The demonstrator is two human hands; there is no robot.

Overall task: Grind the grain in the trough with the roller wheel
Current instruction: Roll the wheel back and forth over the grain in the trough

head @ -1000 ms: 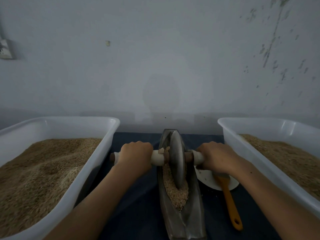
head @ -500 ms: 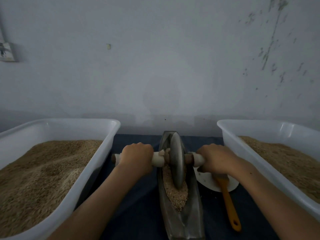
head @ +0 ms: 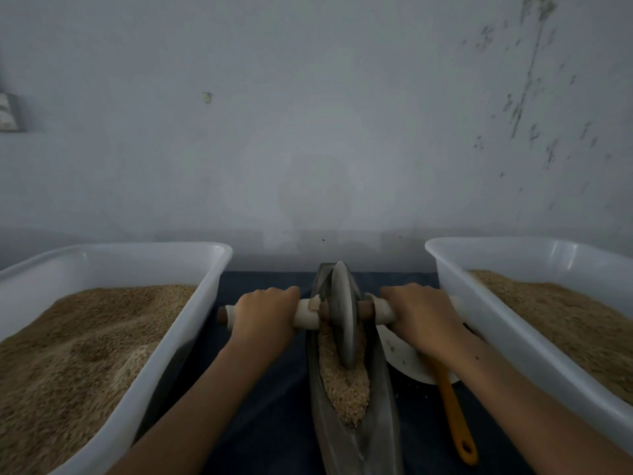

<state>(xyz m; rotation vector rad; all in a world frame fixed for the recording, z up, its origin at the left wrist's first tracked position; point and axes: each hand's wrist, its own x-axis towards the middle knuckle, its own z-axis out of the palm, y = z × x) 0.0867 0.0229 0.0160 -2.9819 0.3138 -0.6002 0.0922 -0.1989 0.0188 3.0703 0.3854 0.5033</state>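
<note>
A narrow, boat-shaped metal trough (head: 383,419) lies lengthwise in front of me on a dark blue cloth. Tan grain (head: 346,389) fills its middle. A grey roller wheel (head: 343,313) stands upright in the trough's far half, its lower edge in the grain. A pale-wrapped axle handle (head: 306,311) runs through the wheel to both sides. My left hand (head: 263,315) grips the left end of the axle. My right hand (head: 419,315) grips the right end.
A white tub of grain (head: 191,323) stands at the left, another white tub (head: 479,320) at the right. A white plate (head: 402,358) with an orange-handled tool (head: 455,419) lies between trough and right tub. A wall rises close behind.
Both hands have pushed the wheel a little farther along the trough, away from me. More grain shows at the near side of the wheel.
</note>
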